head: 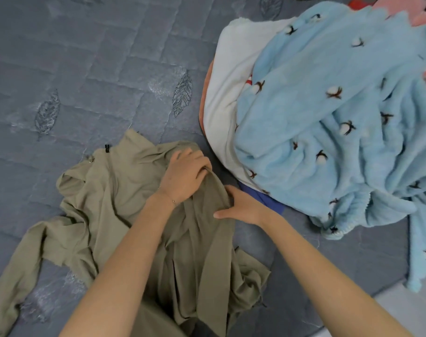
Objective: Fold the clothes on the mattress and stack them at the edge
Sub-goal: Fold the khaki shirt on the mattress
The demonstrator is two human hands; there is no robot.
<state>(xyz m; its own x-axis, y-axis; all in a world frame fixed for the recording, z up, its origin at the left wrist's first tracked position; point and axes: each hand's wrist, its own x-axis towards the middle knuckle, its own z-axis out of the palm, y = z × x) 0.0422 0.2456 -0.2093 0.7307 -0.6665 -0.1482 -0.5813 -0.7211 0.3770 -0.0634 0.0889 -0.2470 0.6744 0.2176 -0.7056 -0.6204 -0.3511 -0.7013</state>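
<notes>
An olive-tan zip-neck top (114, 195) lies crumpled on the grey quilted mattress (85, 69), one long sleeve trailing to the lower left. My left hand (185, 176) grips a fold of the top near its right shoulder, fingers curled into the cloth. My right hand (243, 207) holds the same raised fold from the right, thumb pointing left along the fabric and fingers tucked behind it. A pile of unfolded clothes sits to the right, topped by a fluffy light blue garment (328, 117) with small brown-and-white motifs.
Under the blue garment lie a white cloth (226, 93), an orange edge and a dark blue piece (267, 200). Pink fabric (425, 13) shows at the top right. The mattress edge and pale floor (401, 310) are at the lower right.
</notes>
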